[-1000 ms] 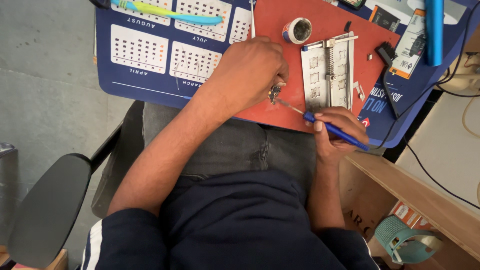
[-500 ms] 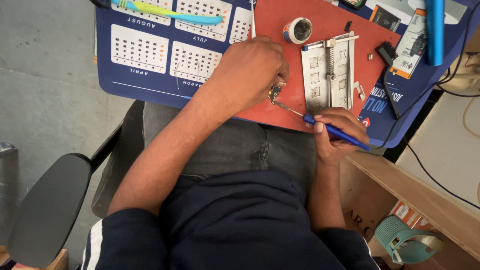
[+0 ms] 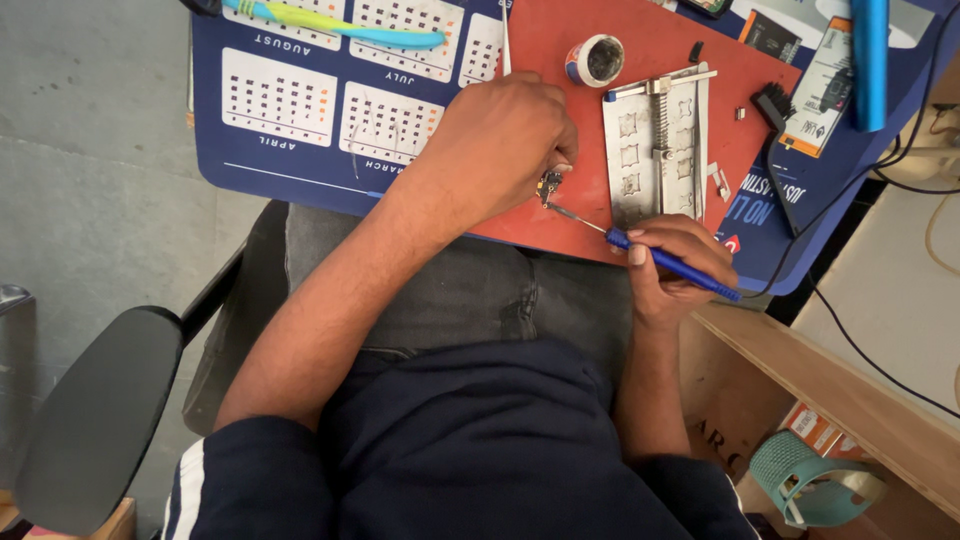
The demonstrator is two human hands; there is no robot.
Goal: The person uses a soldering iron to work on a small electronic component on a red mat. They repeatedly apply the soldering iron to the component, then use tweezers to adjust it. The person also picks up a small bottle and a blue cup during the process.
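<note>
My left hand point(image 3: 505, 135) rests on the red mat point(image 3: 655, 30) and pinches a small dark electronic part point(image 3: 549, 184) between its fingertips. My right hand point(image 3: 672, 262) grips a blue-handled soldering iron point(image 3: 672, 265) near the table's front edge. The iron's thin metal tip point(image 3: 575, 216) points up and left and meets the small part. A black cord runs from the iron's rear end off to the right. A metal board holder point(image 3: 655, 140) lies on the mat just right of the part.
A small round tin point(image 3: 600, 60) sits at the mat's far side. A blue calendar mat point(image 3: 300, 100) covers the table to the left, with a blue-green tool point(image 3: 340, 22) on it. A black brush point(image 3: 775, 100), cards and a blue tube point(image 3: 868, 60) lie at right. A chair armrest point(image 3: 100, 410) is lower left.
The iron's tip has stayed at the small part, shifting only slightly. Both hands remain in nearly the same places.
</note>
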